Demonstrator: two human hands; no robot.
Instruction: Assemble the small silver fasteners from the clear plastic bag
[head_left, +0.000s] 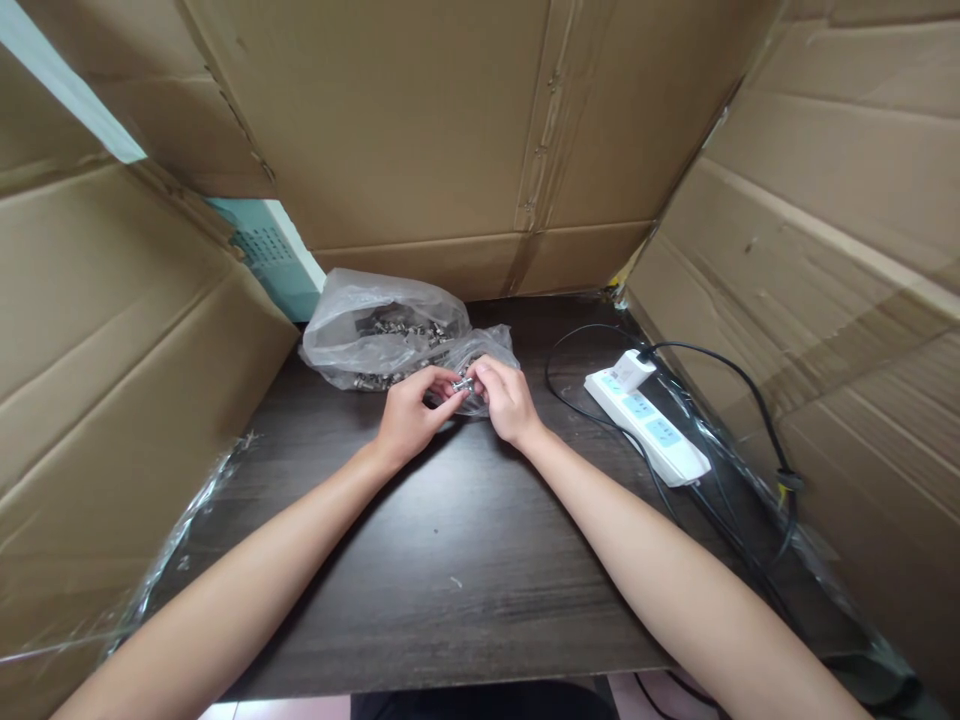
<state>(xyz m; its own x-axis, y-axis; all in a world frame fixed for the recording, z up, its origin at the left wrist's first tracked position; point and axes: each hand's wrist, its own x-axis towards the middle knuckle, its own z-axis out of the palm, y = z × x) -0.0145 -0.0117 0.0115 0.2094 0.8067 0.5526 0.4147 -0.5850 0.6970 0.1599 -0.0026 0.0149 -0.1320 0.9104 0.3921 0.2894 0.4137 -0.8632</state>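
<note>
Between my fingertips is a small shiny metal piece, too small for me to tell its exact kind. My left hand pinches it from the left, thumb and forefinger closed. From the other side, my right hand has its fingers closed at the piece's right end. Just behind both hands lies a clear plastic bag, its mouth open, with many small metal parts inside. A crumpled part of the plastic reaches under and behind my right hand.
A white power strip with a plugged-in white adapter lies right on the dark wooden table. Black cables loop around it. Cardboard walls enclose the back and both sides. A pale green box shows at back left.
</note>
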